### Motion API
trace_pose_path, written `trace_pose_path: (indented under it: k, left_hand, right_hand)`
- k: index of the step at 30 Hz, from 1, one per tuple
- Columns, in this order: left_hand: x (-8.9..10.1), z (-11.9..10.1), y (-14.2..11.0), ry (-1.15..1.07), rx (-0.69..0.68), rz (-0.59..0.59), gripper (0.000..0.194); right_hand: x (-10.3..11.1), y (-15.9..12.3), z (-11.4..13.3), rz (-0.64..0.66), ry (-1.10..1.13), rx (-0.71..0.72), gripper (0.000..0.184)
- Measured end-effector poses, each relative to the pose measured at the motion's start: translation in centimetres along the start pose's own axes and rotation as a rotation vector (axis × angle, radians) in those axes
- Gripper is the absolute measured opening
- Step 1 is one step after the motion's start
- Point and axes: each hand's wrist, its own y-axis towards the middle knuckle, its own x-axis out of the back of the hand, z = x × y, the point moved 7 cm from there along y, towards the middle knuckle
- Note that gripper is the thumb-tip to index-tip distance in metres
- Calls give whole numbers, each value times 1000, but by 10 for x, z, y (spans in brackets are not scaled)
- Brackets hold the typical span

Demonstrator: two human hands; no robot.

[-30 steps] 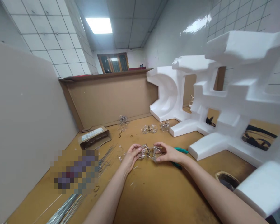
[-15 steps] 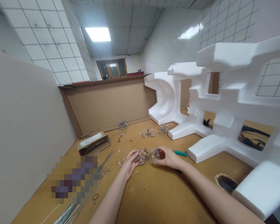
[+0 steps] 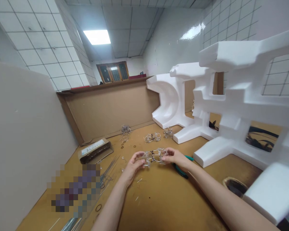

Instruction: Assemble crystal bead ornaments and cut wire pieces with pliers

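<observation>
Between my two hands is a silvery wire piece (image 3: 154, 156) with clear bead-like parts and darker bits at its middle, held just above the table. My left hand (image 3: 134, 166) pinches its left end with fingers and thumb. The right end is in my right hand (image 3: 174, 158), its fingers closed round the edge. Pliers with teal handles (image 3: 181, 170) lie under and beside my right hand, partly hidden. Farther back on the table are similar wire pieces (image 3: 152, 137), another wire piece (image 3: 168, 132) and a tangled wire bundle (image 3: 126, 129).
White foam packing (image 3: 233, 128) stands along the right. An open cardboard box (image 3: 95, 150) lies at the left, near thin metal rods (image 3: 73, 222), a dark ring (image 3: 98, 208) and a blurred-out item (image 3: 74, 189). A cardboard wall (image 3: 113, 109) closes the back.
The wire parts in my hands, apart half a second ago, now span from hand to hand as one stretched shape. More of the pliers shows. The view has shifted slightly.
</observation>
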Motion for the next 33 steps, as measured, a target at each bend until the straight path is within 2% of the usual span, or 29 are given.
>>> trace_pose_path:
  k: [6, 10, 15, 20, 22, 26, 28, 31, 33]
  left_hand:
    - [-9, -9, -8, 11, 19, 28, 52]
    - [-9, -11, -8, -7, 11, -8, 34]
    - [-4, -11, -3, -37, -35, -83, 28]
    - [-4, -4, 1, -120, 3, -44, 21]
    - [-2, 2, 2, -154, 34, -39, 21]
    - [1, 12, 4, -183, 81, -41, 22]
    - [1, 13, 4, -191, 99, -39, 23]
    - [1, 12, 3, -193, 120, -35, 22]
    - [1, 10, 2, -193, 125, -31, 22]
  right_hand:
    - [4, -5, 3, 26, 34, -67, 50]
    - [3, -6, 8, 38, 34, -60, 46]
    - [-1, -4, 11, 77, 33, -41, 47]
    - [-2, -3, 13, 56, 22, 16, 47]
    - [-2, -4, 16, 37, 0, 56, 55]
    - [-3, -8, 24, -4, -93, 153, 88]
    - [-6, -9, 24, 31, -140, 154, 84]
    - [-8, -7, 19, 68, -141, 110, 61]
    - [-6, -7, 18, 48, -110, 97, 60]
